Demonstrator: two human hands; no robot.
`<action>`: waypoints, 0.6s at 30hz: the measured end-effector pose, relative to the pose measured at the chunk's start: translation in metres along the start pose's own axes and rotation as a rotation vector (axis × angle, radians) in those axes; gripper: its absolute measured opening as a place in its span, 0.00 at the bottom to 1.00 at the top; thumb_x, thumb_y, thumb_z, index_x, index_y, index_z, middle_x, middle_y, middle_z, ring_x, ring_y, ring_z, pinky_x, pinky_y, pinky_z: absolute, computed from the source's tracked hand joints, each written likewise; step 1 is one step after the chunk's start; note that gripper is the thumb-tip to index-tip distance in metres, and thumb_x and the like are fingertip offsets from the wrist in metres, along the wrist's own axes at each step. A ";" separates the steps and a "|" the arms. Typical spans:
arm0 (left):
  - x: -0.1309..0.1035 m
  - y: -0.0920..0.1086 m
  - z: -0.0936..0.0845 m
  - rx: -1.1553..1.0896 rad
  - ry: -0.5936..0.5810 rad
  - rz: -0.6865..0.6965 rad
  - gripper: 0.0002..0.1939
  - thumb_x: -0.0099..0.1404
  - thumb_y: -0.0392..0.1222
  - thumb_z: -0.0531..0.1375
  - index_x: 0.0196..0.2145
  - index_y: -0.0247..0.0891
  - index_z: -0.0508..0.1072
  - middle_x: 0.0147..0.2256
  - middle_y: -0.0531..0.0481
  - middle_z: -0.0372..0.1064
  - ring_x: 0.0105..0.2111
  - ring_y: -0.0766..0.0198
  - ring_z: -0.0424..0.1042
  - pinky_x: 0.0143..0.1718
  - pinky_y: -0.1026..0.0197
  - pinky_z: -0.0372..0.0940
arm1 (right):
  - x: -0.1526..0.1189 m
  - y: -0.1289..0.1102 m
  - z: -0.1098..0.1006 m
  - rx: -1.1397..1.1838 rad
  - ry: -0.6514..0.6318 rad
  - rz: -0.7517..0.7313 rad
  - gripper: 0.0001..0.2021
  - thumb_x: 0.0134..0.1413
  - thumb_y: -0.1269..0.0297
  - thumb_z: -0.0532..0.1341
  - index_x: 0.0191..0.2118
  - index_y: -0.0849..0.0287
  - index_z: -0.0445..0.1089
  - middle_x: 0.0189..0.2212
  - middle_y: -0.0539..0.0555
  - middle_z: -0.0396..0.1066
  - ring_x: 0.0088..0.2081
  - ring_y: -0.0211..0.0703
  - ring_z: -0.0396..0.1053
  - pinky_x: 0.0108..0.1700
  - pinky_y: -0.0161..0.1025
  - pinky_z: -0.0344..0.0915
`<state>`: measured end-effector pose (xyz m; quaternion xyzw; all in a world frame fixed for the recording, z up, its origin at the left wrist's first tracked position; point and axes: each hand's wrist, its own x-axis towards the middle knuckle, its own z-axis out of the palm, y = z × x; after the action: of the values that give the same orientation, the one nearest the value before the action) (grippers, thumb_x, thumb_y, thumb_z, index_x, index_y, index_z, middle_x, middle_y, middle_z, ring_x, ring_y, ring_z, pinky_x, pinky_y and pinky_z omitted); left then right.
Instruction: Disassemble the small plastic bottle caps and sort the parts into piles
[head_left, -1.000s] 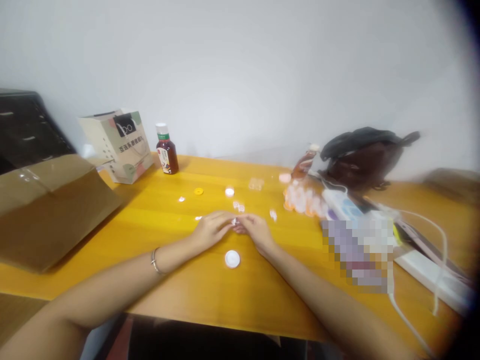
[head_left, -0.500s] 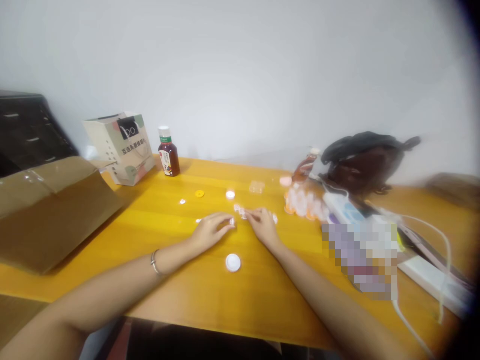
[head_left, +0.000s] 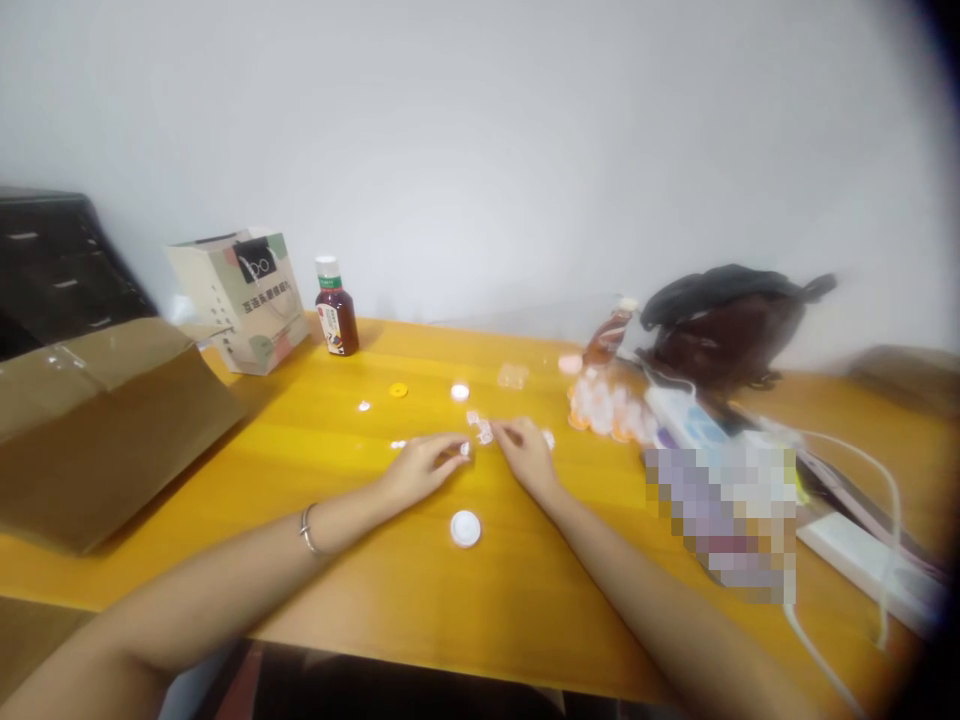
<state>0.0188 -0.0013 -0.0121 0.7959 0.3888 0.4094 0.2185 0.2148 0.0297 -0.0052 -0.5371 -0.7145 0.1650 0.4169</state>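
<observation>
My left hand (head_left: 424, 468) is closed, with a small round white piece (head_left: 465, 449) pinched between thumb and fingertips just above the table. Across from it, my right hand (head_left: 529, 452) has its fingers drawn together at a few small whitish pieces (head_left: 484, 432); blur hides whether one is gripped. Nearer to me a round white lid (head_left: 465, 529) lies flat, between my forearms. Beyond the hands are a white cap (head_left: 460, 392) and a yellow ring-shaped piece (head_left: 398, 390). More small white bits lie to the left, one by my left knuckles.
On the left stand a cardboard box (head_left: 112, 430), a paper bag (head_left: 262, 300) and a dark red bottle (head_left: 337, 315). A row of white-and-orange pieces (head_left: 607, 405), a dark bag (head_left: 727, 330), a power strip (head_left: 862, 560) and cables crowd the right of the yellow table (head_left: 360, 610).
The view has shifted very slightly. My left hand still pinches the white piece, and my right fingers stay by the small pieces with only a slight movement.
</observation>
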 end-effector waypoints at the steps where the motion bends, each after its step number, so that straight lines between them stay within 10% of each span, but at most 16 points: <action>1: 0.000 0.000 0.000 -0.019 -0.008 -0.004 0.13 0.62 0.42 0.56 0.44 0.40 0.70 0.38 0.48 0.73 0.37 0.62 0.73 0.40 0.60 0.69 | -0.002 -0.002 -0.001 0.053 0.003 -0.013 0.13 0.53 0.58 0.55 0.34 0.57 0.75 0.28 0.55 0.69 0.32 0.44 0.64 0.38 0.41 0.61; 10: 0.003 0.005 -0.003 -0.147 -0.017 0.020 0.17 0.65 0.39 0.52 0.51 0.39 0.66 0.48 0.45 0.67 0.48 0.59 0.68 0.51 0.55 0.61 | -0.029 -0.028 0.000 0.321 -0.180 -0.166 0.10 0.53 0.62 0.56 0.40 0.54 0.71 0.31 0.53 0.70 0.33 0.42 0.66 0.37 0.38 0.62; 18: 0.000 0.005 0.000 -0.389 -0.107 0.003 0.17 0.66 0.39 0.51 0.52 0.38 0.57 0.37 0.47 0.70 0.41 0.63 0.70 0.46 0.59 0.64 | -0.033 -0.036 0.001 0.427 -0.235 -0.088 0.12 0.51 0.61 0.58 0.43 0.54 0.70 0.31 0.51 0.70 0.33 0.41 0.66 0.38 0.38 0.63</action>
<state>0.0207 -0.0042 -0.0086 0.7600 0.2889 0.4342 0.3878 0.1939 -0.0130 0.0048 -0.3824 -0.7295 0.3554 0.4419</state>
